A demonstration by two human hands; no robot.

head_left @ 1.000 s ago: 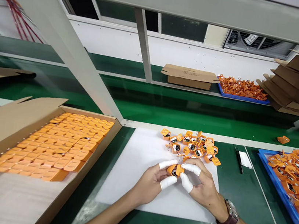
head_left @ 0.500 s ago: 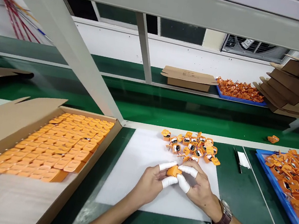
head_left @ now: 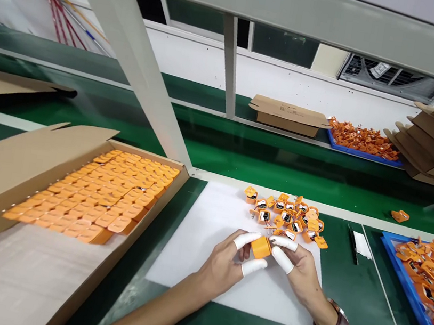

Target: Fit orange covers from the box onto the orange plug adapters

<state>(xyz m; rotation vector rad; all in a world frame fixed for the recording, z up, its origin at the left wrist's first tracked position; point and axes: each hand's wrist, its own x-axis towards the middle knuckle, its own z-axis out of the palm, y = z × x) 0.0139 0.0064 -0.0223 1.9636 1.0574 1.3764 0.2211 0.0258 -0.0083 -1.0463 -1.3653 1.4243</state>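
Note:
Between both hands, over the white sheet, is a small orange plastic case with a smooth face toward me. My left hand grips it from the left between thumb and forefinger. At its right edge my right hand pinches it with the fingertips. White covers sit on the thumb and forefinger of each hand. Just beyond lie several open orange cases, with dark and white parts and wires inside. What my fingertips cover on the case's right side is hidden.
On the left, a cardboard box holds rows of closed orange cases. A blue tray of open cases stands on the right, near a black pen-like tool. A slanted metal post rises behind the box.
My view has swung left and tilted, so the scene sits further right. The case has been turned in my fingers and shows a broader flat face. Both hands keep hold of it.

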